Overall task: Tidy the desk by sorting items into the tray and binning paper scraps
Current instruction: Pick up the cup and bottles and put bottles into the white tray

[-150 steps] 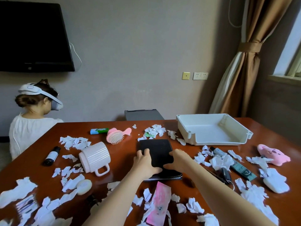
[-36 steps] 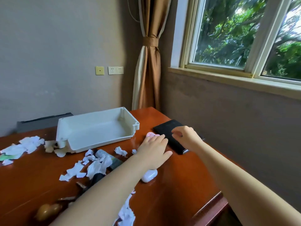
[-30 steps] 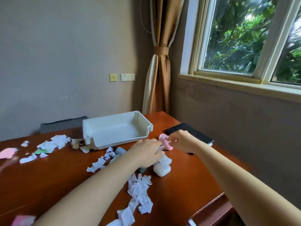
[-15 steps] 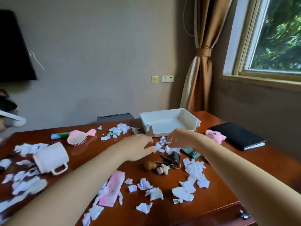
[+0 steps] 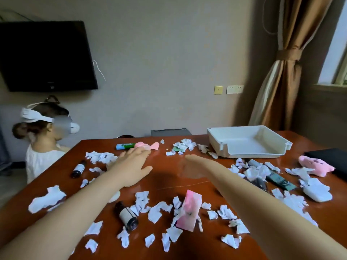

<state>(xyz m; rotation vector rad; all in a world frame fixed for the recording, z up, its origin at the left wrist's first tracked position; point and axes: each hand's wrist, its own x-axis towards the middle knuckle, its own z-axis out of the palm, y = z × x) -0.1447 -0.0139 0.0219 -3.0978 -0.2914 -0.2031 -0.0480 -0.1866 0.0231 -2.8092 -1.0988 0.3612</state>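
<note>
Head view: desk (image 5: 165, 182) fills lower frame, left edge diagonal, bare patch centre between hands. White tray (image 5: 214, 139) upper right by far edge. Left hand (image 5: 131, 166) centre-left, fingers straight, spread. Right hand (image 5: 190, 166) blurred, fingers unclear. Paper scraps (image 5: 157, 211) everywhere. Bottle (image 5: 127, 215) label unreadable.
</note>
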